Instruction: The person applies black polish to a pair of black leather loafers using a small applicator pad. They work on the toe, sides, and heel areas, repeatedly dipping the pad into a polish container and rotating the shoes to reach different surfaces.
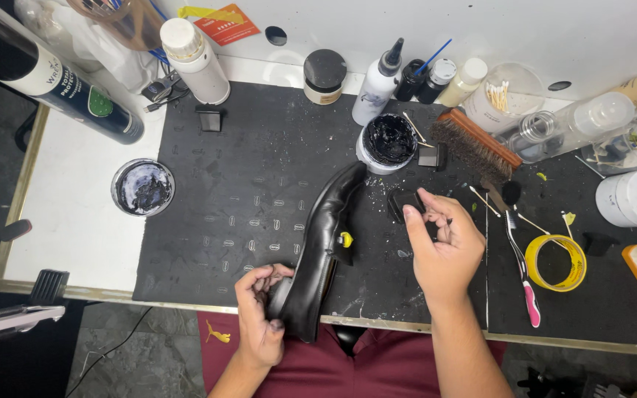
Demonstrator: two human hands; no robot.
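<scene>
Head view: left hand (259,313) gripping the heel of a black shoe (322,247) near the mat's (215,221) front edge. Right hand (444,247) pinching a small black pad (405,200). Shoe already shiny, maybe more rubbing left. Open jar of black polish (386,141) just behind; brush (475,144) and toothbrush (521,269) to the right.

Our bench (75,228) and floor (149,354)
We see a white top, black mat (245,147), white wall (481,29), grey marbled floor below

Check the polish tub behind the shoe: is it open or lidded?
Open. The polish tub has no lid on it; its black contents show from above, just beyond the toe of the shoe.
</scene>
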